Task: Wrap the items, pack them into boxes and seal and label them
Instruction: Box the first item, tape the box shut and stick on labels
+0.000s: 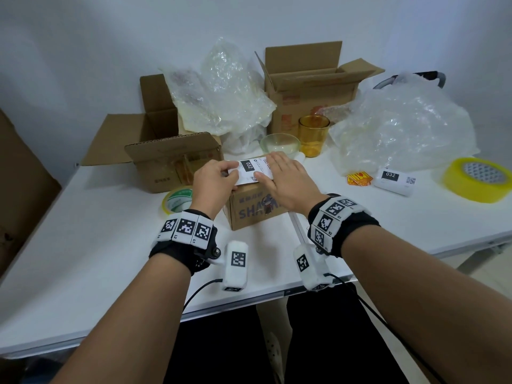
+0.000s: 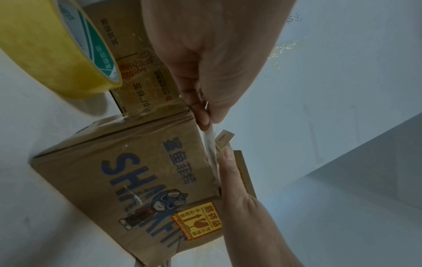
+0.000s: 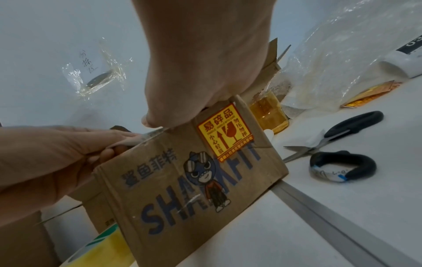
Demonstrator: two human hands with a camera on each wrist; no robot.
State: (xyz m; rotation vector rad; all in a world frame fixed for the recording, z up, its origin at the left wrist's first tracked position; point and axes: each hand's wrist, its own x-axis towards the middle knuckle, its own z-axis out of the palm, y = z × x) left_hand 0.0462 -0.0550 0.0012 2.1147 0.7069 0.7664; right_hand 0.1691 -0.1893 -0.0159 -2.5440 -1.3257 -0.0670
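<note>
The small taped box [image 1: 250, 209] stands on the white table [image 1: 110, 259], a label [image 1: 249, 170] lying on its top. The left hand [image 1: 213, 184] pinches the label's left end; the right hand [image 1: 285, 181], fingers straight, seems to press it flat

Small brown corrugated cardboard box [image 1: 253, 210]: matt, fibrous, blue print, clear glossy tape strips over seams. White paper shipping label [image 1: 250, 169] on top: smooth, matt. Yellow-red fragile sticker [image 3: 224, 131]: glossy. Amber tumbler [image 1: 313, 135] and clear bowl [image 1: 279, 144]: glassy, shiny, can't tell glass from plastic. Crumpled clear bubble wrap [image 1: 401, 131]: glossy plastic film. Yellow tape rolls [image 1: 478, 180]: shiny translucent plastic. Scissors [image 3: 331, 142]: bare metal blades, black matt handles. White table [image 1: 97, 261]: smooth, low sheen.
</note>
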